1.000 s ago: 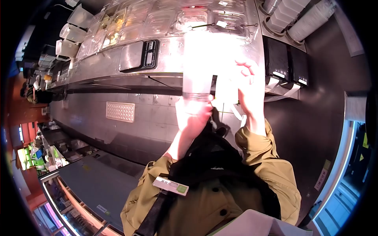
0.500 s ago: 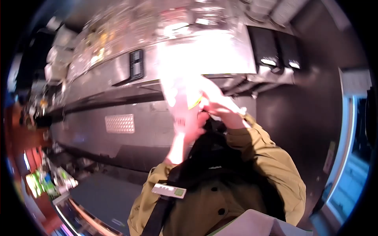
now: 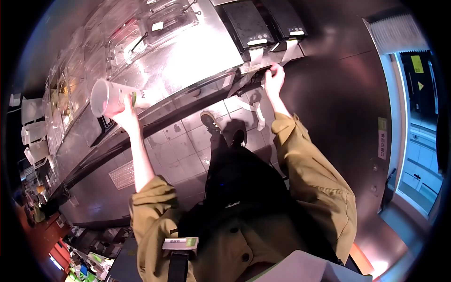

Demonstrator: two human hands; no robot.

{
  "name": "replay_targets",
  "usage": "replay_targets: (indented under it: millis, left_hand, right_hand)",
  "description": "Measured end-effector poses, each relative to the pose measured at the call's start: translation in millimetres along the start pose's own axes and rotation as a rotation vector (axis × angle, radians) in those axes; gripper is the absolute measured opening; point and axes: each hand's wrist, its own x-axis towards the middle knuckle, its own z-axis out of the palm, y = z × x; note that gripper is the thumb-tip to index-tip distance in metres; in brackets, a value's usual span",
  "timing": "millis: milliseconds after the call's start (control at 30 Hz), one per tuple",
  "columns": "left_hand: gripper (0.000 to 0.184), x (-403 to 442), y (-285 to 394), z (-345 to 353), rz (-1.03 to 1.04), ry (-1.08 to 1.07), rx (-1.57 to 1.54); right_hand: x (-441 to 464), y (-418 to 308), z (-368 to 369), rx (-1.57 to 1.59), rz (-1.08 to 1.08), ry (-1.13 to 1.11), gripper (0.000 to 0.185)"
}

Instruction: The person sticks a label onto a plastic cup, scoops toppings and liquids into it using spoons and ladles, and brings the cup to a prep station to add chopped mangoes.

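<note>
My left hand is wrapped round a translucent cup at the counter's front edge, the cup lying tilted with its wide end to the left. Away to the right, my right hand has its fingers curled together just below the paper strip of a black label printer. Whatever those fingers hold, if anything, is too small to make out. A second black printer stands beside the first, with its own strip hanging out.
Lidded clear containers line the back of the steel counter. A dark scale shows partly behind my left forearm. A long paper strip hangs over the tiled floor. At far left are white bins.
My view has swung right. My hands, close together half a second ago, have parted: the left holds the cup out to the left, and the right has reached toward the printers.
</note>
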Motion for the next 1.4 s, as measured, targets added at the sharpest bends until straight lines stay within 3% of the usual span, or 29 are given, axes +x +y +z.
replay_targets:
  millis: [33,100,133,233,267,300,367,433,467,567,633,700,833,900,967,1067,1133,1200,1300,1367,1400]
  left_hand:
    - [0.070,6.9,-16.4,-1.3,0.030,-0.002,0.111]
    - [0.081,19.2,-29.4,6.0,0.034,0.000,0.035]
    - [0.086,20.8,-33.3,6.8,0.038,-0.001,0.002]
    - [0.085,9.5,-38.5,6.2,0.012,0.197,0.236]
    - [0.086,-11.6,-10.1,5.1,-0.113,0.190,0.273]
    - [0.076,-36.0,-8.0,5.7,-0.022,0.243,0.198]
    - [0.052,-86.1,25.0,26.4,0.034,0.058,0.165]
    - [0.040,-85.1,64.9,74.8,0.069,0.079,0.043]
    - [0.039,-71.1,91.4,95.1,0.005,0.020,-0.078]
    - [0.033,19.1,136.8,170.0,0.141,0.050,-0.230]
    - [0.026,91.6,145.3,226.1,0.161,0.044,-0.223]
    - [0.020,173.8,116.6,303.3,0.177,0.096,-0.338]
    - [0.016,278.7,85.2,427.7,0.313,-0.011,-0.165]
    - [0.020,321.5,112.4,464.6,0.391,0.046,-0.209]
    - [0.035,360.9,150.1,489.6,0.525,0.122,-0.247]
    - [0.054,390.9,188.4,504.1,0.374,-0.662,0.424]
    - [0.062,395.0,188.4,521.5,0.376,-0.770,0.551]
    - [0.065,396.2,194.1,523.8,0.418,-0.780,0.608]
    - [0.066,386.9,255.1,470.6,0.340,-0.629,0.471]
    - [0.059,391.9,275.8,444.4,0.458,-0.444,0.414]
    - [0.060,401.5,278.0,439.9,0.416,-0.445,0.411]
  right_hand:
    - [10.5,12.7,2.9,-0.023,-0.155,-0.065,0.014]
    - [16.5,25.8,14.5,0.300,0.124,-0.380,0.016]
    - [16.1,18.1,3.8,0.181,0.180,-0.428,0.016]
    - [20.5,-17.4,-22.1,0.509,0.343,-0.474,0.012]
    - [26.2,-36.9,-32.9,0.539,0.419,-0.495,0.014]
    - [28.0,-35.1,-33.6,0.627,0.391,-0.508,0.021]
    - [38.9,-53.0,-37.5,0.583,0.423,-0.501,0.026]
    - [50.3,-58.1,-40.7,0.406,0.329,-0.542,0.021]
    - [56.5,-63.7,-43.4,0.365,0.237,-0.516,0.018]
    - [76.4,-66.1,-43.6,0.219,-0.119,-0.453,0.013]
    - [82.5,-82.2,-46.4,0.166,-0.107,-0.491,0.008]
    - [80.2,-99.2,-46.3,0.272,0.139,-0.564,0.005]
    - [99.0,-118.0,-54.0,-0.025,-0.292,-0.680,0.003]
    - [113.5,-116.4,-58.0,-0.074,-0.293,-0.722,0.003]
    - [125.9,-129.0,-59.7,-0.138,-0.131,-0.727,0.004]
    - [162.1,-164.3,-62.1,-0.169,-0.112,-0.663,0.006]
    - [189.5,-195.4,-61.4,-0.099,-0.078,-0.570,0.006]
    - [214.6,-215.3,-57.2,0.068,-0.014,-0.419,0.007]
    - [248.5,-227.3,-58.0,0.180,0.071,-0.151,0.006]
    - [258.2,-209.7,-59.9,0.265,0.192,0.005,0.007]
    - [262.8,-209.5,-55.8,0.277,0.222,0.050,0.006]
